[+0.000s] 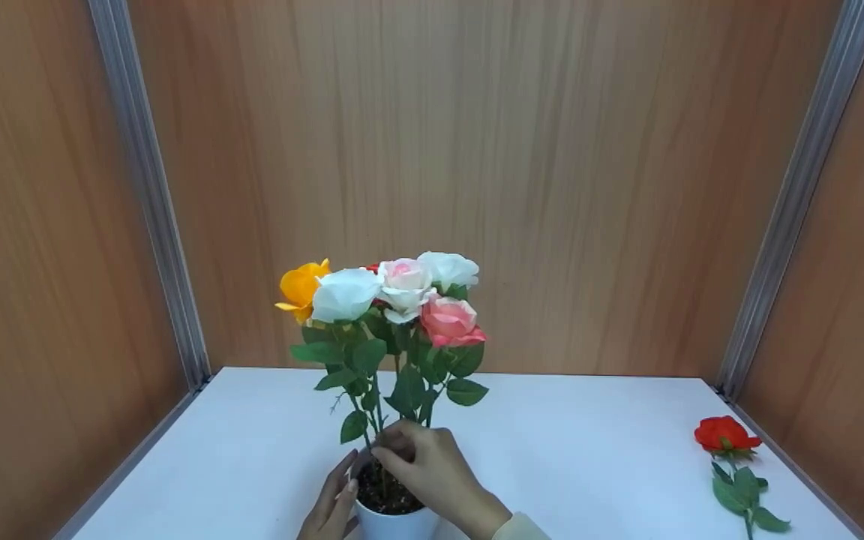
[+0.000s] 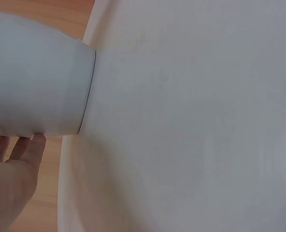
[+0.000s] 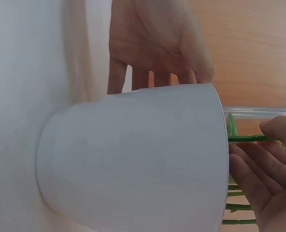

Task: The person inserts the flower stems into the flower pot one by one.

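Note:
A white pot [image 1: 396, 525] of dark soil [image 1: 383, 491] stands near the front of the table. Several artificial roses rise from it: white [image 1: 346, 295], pale pink [image 1: 406, 285], coral [image 1: 451, 321] and orange-yellow [image 1: 301, 286], with a bit of red behind. Just above the rim, my right hand [image 1: 439, 469] pinches a green rose stem [image 3: 249, 138] between thumb and fingers. My left hand [image 1: 333, 499] touches the pot's left side, its fairly straight fingers [image 2: 34, 150] against the wall and the thumb close to the rim.
A single red rose [image 1: 724, 435] with green leaves lies at the right side of the white table [image 1: 589, 450]. Wood-grain panels [image 1: 589, 187] enclose the table at the back and both sides, with grey metal posts [image 1: 792, 187] in the corners.

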A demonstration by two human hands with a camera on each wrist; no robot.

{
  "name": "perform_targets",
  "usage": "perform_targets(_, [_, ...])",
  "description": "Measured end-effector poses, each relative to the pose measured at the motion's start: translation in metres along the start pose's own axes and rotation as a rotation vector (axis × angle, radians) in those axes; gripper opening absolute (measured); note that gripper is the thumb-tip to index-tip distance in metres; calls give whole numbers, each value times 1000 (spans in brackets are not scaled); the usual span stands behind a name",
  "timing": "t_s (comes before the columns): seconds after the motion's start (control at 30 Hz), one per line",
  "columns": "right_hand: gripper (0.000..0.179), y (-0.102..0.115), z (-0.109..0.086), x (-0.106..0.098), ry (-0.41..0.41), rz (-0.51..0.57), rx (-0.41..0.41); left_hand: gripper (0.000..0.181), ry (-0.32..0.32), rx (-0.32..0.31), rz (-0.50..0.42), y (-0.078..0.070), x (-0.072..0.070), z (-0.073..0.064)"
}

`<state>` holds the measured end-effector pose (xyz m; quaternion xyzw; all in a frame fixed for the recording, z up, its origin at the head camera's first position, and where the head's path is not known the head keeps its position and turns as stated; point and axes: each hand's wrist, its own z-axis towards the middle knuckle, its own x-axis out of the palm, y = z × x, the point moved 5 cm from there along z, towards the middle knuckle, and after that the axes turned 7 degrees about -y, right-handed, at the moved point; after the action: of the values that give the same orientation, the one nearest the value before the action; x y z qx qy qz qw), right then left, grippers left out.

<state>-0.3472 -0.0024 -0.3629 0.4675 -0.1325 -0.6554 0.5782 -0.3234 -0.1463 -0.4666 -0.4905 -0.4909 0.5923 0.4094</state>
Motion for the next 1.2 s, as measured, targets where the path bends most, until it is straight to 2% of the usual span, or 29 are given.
perform_targets(0.27, [20, -2, -6, -7, 11, -24, -1, 79, 11, 3, -7, 1, 0, 0])
perform_targets(0.5, [22, -4, -13, -24, 15, -11, -1, 80, 2, -9, 9, 0, 1, 0])
perform_targets(0.87, [17, -18, -26, -67, -22, -84, -2, 78, 15, 9, -6, 0, -1, 1])
perform_targets(1.07, [16, -36, -39, -94, -37, -157, 24, 79, 14, -5, 4, 0, 0, 2])
perform_targets(1.2, [15, -52, -50, -114, -43, -205, 48, 79, 31, -19, -27, 0, 0, 3])
